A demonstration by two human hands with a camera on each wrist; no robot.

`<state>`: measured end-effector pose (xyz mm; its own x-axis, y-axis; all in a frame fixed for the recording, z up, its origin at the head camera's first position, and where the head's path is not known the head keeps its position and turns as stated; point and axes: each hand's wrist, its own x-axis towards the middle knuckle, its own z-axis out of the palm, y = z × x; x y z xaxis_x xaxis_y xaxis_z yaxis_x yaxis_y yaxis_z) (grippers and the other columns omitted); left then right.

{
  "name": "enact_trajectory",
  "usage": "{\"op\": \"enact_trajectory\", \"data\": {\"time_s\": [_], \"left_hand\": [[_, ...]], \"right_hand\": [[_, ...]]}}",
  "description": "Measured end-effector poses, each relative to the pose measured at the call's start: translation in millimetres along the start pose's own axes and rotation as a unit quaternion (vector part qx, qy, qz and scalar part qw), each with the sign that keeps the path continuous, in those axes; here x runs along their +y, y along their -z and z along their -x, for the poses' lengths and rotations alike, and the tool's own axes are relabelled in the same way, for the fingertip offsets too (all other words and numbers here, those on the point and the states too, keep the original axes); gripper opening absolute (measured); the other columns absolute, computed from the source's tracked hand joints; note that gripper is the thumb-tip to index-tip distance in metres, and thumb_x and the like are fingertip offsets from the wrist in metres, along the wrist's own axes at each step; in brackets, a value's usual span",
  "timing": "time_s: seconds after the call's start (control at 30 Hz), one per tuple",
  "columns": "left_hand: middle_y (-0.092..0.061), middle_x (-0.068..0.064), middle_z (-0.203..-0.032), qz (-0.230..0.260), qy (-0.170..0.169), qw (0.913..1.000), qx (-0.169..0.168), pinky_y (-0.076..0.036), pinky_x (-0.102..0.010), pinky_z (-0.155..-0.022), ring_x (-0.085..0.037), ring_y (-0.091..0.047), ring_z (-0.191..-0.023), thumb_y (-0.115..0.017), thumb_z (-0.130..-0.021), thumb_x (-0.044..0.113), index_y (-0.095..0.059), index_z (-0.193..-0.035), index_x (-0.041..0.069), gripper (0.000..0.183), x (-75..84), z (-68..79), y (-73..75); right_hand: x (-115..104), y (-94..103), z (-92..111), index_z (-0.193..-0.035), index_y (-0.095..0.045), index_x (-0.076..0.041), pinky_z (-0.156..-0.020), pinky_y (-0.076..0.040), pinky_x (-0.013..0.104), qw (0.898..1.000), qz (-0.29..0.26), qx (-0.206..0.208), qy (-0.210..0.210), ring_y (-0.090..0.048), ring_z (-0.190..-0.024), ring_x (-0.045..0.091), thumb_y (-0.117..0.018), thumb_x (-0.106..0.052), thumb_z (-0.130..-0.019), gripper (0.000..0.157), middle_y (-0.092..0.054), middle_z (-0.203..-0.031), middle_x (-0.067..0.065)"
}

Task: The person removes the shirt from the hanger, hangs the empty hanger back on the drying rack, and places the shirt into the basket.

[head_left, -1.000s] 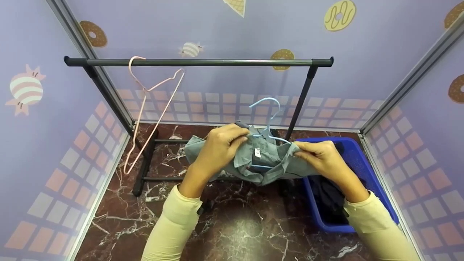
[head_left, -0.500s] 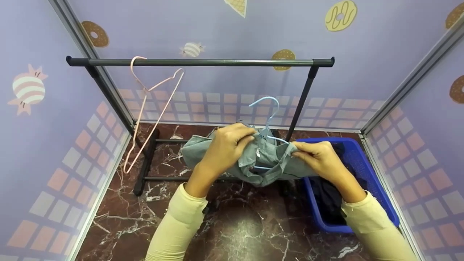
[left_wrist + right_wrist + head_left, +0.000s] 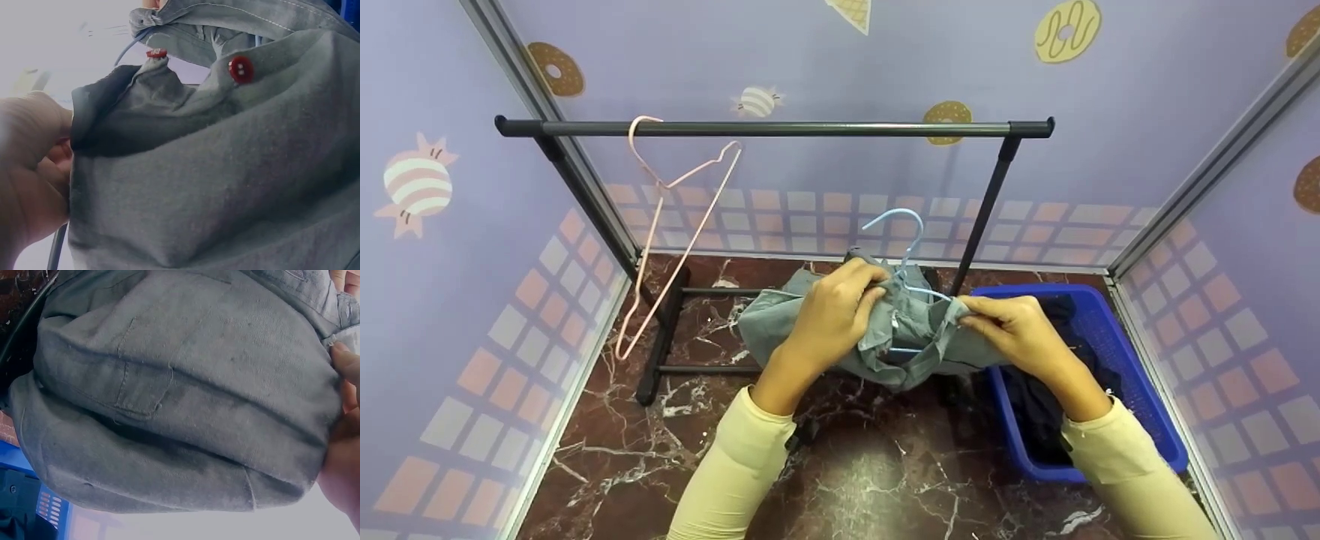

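Note:
A grey-green shirt (image 3: pixel 776 319) with a collar hangs between both hands in the head view. Its neck opening surrounds a light blue hanger (image 3: pixel 913 232), whose hook sticks up above the collar. The left hand (image 3: pixel 834 311) pinches the left side of the collar between thumb and fingers. On the right side, the right hand (image 3: pixel 1020 330) pinches the collar edge beside the hanger's shoulder. Red buttons (image 3: pixel 241 70) show on the shirt front in the left wrist view. A stitched pocket (image 3: pixel 143 385) shows on the cloth in the right wrist view. Most of the hanger's lower part is hidden inside the shirt.
A black clothes rack (image 3: pixel 780 129) stands behind the shirt. From its bar, at the left, hangs a pink hanger (image 3: pixel 660 202). On the marbled floor (image 3: pixel 870 465) at the right, a blue basket (image 3: pixel 1140 375) holds dark clothes (image 3: pixel 1035 412). Patterned walls enclose the rack.
The left hand has moved right along the collar, toward the hanger's neck, bunching the cloth there. The hanger's hook has shifted slightly left and lower. The right hand keeps its pinch, slightly further left.

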<state>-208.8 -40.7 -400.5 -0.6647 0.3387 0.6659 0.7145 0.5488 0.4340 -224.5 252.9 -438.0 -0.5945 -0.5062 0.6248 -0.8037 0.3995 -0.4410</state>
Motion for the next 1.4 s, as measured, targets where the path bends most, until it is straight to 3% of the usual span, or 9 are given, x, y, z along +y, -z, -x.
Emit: {"op": "enact_trajectory", "data": {"time_s": [0.33, 0.5, 0.7, 0.97, 1.4], "left_hand": [[-0.068, -0.005, -0.094, -0.013, -0.018, 0.9997, 0.011, -0.058, -0.033, -0.071, -0.019, -0.065, -0.077, -0.069, -0.095, 0.007, -0.071, -0.102, 0.004, 0.008, -2.4, 1.8, -0.4], [-0.068, -0.006, -0.094, -0.009, -0.019, 0.9997, 0.014, -0.058, -0.033, -0.071, -0.018, -0.064, -0.077, -0.068, -0.096, 0.008, -0.071, -0.103, 0.004, 0.008, -3.9, 3.2, 2.1], [-0.069, -0.007, -0.096, -0.008, -0.024, 0.9995, 0.019, -0.059, -0.033, -0.075, -0.019, -0.067, -0.081, -0.067, -0.096, 0.007, -0.070, -0.104, 0.002, 0.009, -6.2, 4.0, 5.5], [-0.068, -0.005, -0.093, -0.006, -0.010, 0.9993, 0.034, -0.057, -0.032, -0.071, -0.018, -0.063, -0.076, -0.068, -0.096, 0.006, -0.070, -0.102, 0.004, 0.007, -9.3, 5.7, 13.6], [-0.067, -0.006, -0.092, -0.012, -0.002, 0.9990, 0.042, -0.055, -0.036, -0.071, -0.020, -0.061, -0.075, -0.068, -0.096, 0.007, -0.070, -0.103, 0.004, 0.008, -19.4, 8.6, 20.7]], "right_hand": [[0.7, 2.3, 3.1, -0.115, -0.079, -0.007, -0.081, -0.054, 0.010, 1.000, 0.015, 0.004, -0.001, -0.074, -0.090, 0.011, -0.076, 0.007, -0.086, 0.032, -0.080, -0.104, 0.006], [0.8, 4.0, 5.7, -0.112, -0.080, -0.005, -0.084, -0.054, 0.008, 1.000, 0.008, 0.013, 0.002, -0.071, -0.096, 0.001, -0.076, 0.010, -0.084, 0.032, -0.080, -0.102, 0.009], [3.8, 7.2, 11.4, -0.111, -0.080, -0.005, -0.084, -0.054, 0.008, 1.000, 0.004, 0.012, -0.012, -0.070, -0.097, -0.001, -0.076, 0.010, -0.084, 0.031, -0.080, -0.103, 0.010], [11.0, 11.3, 23.6, -0.107, -0.081, -0.004, -0.084, -0.052, 0.005, 0.999, 0.008, 0.030, -0.016, -0.066, -0.100, -0.010, -0.077, 0.017, -0.077, 0.038, -0.080, -0.099, 0.013], [20.6, 17.0, 36.7, -0.109, -0.080, -0.001, -0.083, -0.053, 0.006, 0.998, -0.020, 0.033, -0.041, -0.066, -0.102, -0.011, -0.072, 0.020, -0.080, 0.037, -0.078, -0.106, 0.005]]}}
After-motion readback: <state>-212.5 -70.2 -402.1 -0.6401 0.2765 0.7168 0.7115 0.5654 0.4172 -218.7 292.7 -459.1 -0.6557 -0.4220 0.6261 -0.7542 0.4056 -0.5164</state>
